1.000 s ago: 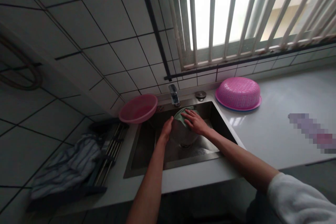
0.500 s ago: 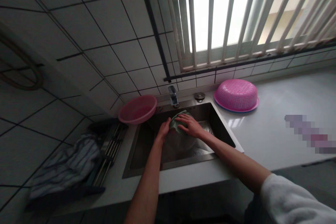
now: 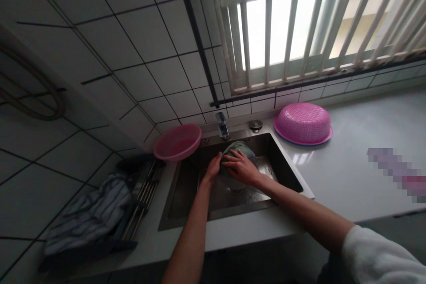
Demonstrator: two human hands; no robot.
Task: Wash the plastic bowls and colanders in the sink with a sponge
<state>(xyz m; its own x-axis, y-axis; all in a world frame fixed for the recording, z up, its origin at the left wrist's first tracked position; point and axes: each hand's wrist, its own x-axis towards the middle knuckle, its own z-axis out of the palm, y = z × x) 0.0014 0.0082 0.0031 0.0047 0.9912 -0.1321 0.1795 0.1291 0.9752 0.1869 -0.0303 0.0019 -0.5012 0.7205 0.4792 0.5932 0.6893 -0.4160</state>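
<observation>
Both my hands are down in the steel sink (image 3: pixel 286 173), under the tap (image 3: pixel 221 125). My right hand (image 3: pixel 242 167) lies with fingers spread on a green cloth (image 3: pixel 237 148), pressing it onto a rounded metal bowl (image 3: pixel 234 177) that is mostly hidden. My left hand (image 3: pixel 214 167) grips the left side of that bowl, its fingers curled round the edge.
A pink basin (image 3: pixel 178 142) rests on the sink's left corner. An upturned pink basket (image 3: pixel 303 123) sits on the white counter (image 3: pixel 349 173) at the right. A striped cloth (image 3: pixel 89 213) lies on a drying rack (image 3: pixel 141 195) at the left. Tiled wall and barred window stand behind.
My right hand has slid the green cloth leftward and nearer across the bowl. My left hand has stayed on the bowl's left side. The view has shifted slightly.
</observation>
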